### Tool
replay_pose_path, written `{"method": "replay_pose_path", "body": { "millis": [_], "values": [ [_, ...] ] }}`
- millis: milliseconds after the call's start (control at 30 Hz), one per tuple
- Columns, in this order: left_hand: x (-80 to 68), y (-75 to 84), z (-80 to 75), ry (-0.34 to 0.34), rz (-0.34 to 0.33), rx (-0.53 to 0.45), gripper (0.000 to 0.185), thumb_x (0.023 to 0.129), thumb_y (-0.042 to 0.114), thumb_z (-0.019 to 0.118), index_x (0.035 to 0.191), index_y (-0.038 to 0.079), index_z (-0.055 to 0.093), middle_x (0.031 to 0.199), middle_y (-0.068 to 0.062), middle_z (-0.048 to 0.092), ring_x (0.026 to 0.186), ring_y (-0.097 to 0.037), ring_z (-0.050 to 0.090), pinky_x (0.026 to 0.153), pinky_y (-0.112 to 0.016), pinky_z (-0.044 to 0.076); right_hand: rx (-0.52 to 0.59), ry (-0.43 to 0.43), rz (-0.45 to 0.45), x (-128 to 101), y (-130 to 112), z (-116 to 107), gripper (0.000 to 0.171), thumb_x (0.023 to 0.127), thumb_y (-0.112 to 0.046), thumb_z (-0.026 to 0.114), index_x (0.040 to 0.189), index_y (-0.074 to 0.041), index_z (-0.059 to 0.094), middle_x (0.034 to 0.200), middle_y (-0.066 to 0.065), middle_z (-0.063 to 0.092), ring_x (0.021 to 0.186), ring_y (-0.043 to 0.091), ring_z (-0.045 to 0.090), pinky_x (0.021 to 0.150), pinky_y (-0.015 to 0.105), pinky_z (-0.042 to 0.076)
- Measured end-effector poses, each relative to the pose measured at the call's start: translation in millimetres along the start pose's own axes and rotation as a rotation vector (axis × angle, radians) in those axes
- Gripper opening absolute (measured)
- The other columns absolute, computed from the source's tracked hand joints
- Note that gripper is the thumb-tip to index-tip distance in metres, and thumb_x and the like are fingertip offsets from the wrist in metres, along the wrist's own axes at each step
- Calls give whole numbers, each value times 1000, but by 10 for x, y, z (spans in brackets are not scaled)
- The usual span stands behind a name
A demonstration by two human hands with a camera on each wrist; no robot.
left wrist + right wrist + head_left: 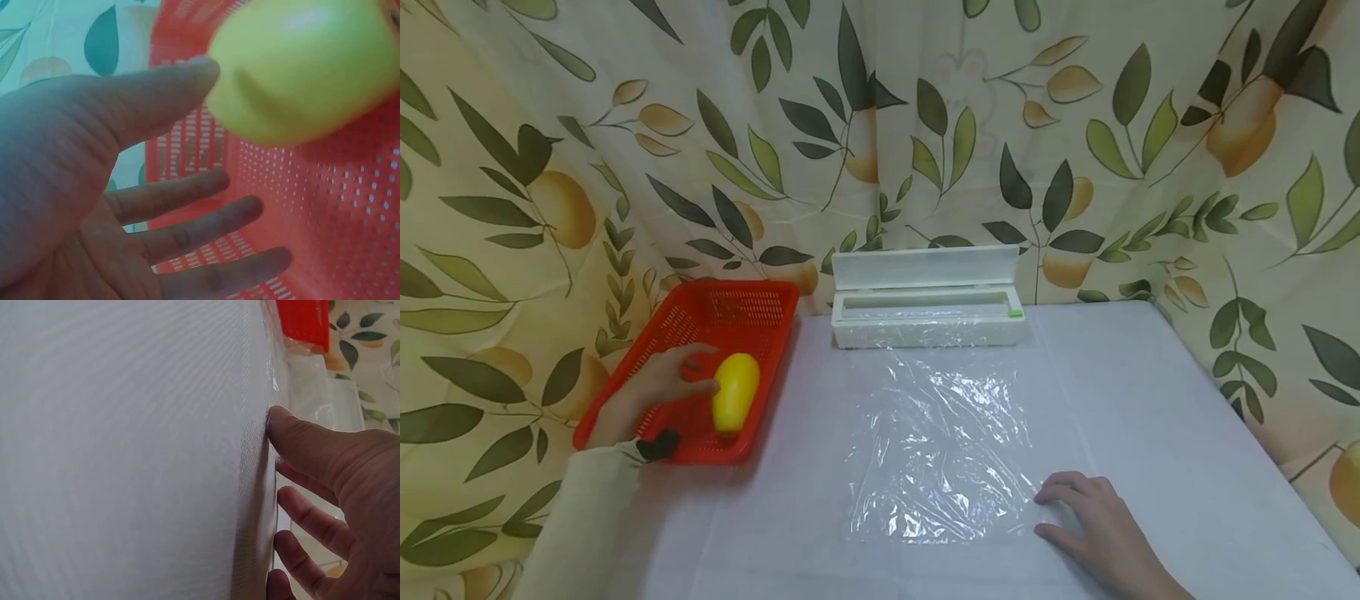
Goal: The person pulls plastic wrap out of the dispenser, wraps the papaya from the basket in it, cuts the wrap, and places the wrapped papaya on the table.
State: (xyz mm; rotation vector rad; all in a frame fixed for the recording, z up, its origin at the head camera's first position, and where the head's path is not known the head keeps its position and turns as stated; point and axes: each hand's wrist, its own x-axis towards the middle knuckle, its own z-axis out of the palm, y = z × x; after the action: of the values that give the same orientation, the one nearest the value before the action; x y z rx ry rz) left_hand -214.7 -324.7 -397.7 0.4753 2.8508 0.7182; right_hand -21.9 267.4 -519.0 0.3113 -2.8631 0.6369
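A smooth yellow oval fruit (736, 392) lies in the red plastic basket (792, 302), along its right side. My left hand (666, 379) reaches over the basket. In the left wrist view the thumb tip overlaps the end of the fruit (306, 69), while the other fingers spread apart below it and hold nothing. A sheet of clear cling film (943, 450) lies spread and wrinkled on the table. Beside its lower right edge, my right hand (1097, 525) rests with fingertips and thumb at the table surface, fingers loosely bent and nothing between them.
At the back of the table stands a white cling film box (928, 335), its lid (925, 268) raised and the film running out over its front. A leaf-patterned curtain (880, 125) hangs behind. White cloth covers the table (1150, 400).
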Motion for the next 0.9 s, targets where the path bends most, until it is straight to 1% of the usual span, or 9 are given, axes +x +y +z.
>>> {"method": "replay_pose_path", "body": {
  "millis": [33, 133, 267, 400, 467, 567, 700, 833, 900],
  "values": [
    [19, 9, 15, -8, 1, -5, 62, 89, 28, 82, 139, 1, 57, 135, -26, 61, 114, -45, 64, 87, -55, 56, -3, 14, -11, 3, 5, -1, 35, 67, -26, 95, 95, -27, 74, 112, -5, 68, 97, 20, 55, 79, 44, 47],
    [90, 59, 82, -64, -35, 0, 73, 90, 38, 79, 146, 1, 49, 137, -25, 59, 114, -41, 63, 91, -54, 55, 0, 25, -15, 5, 12, -9, 35, 67, -26, 95, 95, -27, 74, 112, -5, 68, 97, 20, 55, 80, 44, 47],
    [189, 122, 191, -152, -91, 37, 90, 87, 49, 79, 151, 0, 39, 129, -21, 60, 110, -36, 58, 95, -56, 50, 7, -22, 34, 0, -5, -25, 34, 69, -27, 94, 95, -27, 74, 113, -4, 68, 100, 22, 56, 82, 47, 47],
    [220, 178, 232, -205, -139, 41, 96, 84, 50, 82, 152, 1, 35, 122, -17, 60, 107, -34, 56, 93, -53, 50, 16, -54, 57, -5, -36, -30, 33, 70, -28, 93, 97, -28, 74, 115, -3, 68, 102, 23, 55, 83, 47, 47],
    [225, 199, 232, -223, -151, 39, 95, 83, 47, 84, 152, 3, 35, 119, -16, 60, 105, -34, 56, 89, -51, 52, 21, -50, 54, -7, -42, -27, 33, 71, -28, 93, 97, -28, 74, 115, -4, 68, 102, 22, 55, 83, 47, 47],
    [243, 193, 239, -232, -159, 37, 91, 83, 42, 85, 152, 6, 36, 118, -15, 60, 104, -33, 56, 85, -48, 53, 16, -35, 43, -13, -39, -19, 33, 70, -28, 93, 97, -28, 74, 115, -4, 68, 102, 22, 55, 83, 47, 47],
    [257, 175, 254, -230, -175, 18, 87, 84, 36, 85, 152, 11, 37, 119, -14, 60, 105, -33, 56, 84, -47, 54, 5, 0, 15, -16, -22, -8, 35, 69, -27, 94, 96, -28, 74, 113, -6, 68, 99, 20, 55, 81, 45, 47],
    [242, 168, 256, -221, -175, -22, 87, 83, 31, 86, 151, 11, 38, 121, -17, 58, 105, -35, 56, 80, -47, 56, 7, 29, -10, -15, -4, 2, 35, 67, -26, 95, 95, -28, 74, 112, -7, 67, 98, 19, 54, 79, 44, 47],
    [230, 151, 250, -205, -163, -31, 87, 82, 30, 87, 151, 9, 38, 122, -19, 58, 105, -37, 56, 80, -48, 56, 4, 38, -18, -15, 4, 5, 35, 67, -27, 95, 95, -29, 74, 112, -8, 67, 98, 18, 54, 78, 43, 47]
  ]
}}
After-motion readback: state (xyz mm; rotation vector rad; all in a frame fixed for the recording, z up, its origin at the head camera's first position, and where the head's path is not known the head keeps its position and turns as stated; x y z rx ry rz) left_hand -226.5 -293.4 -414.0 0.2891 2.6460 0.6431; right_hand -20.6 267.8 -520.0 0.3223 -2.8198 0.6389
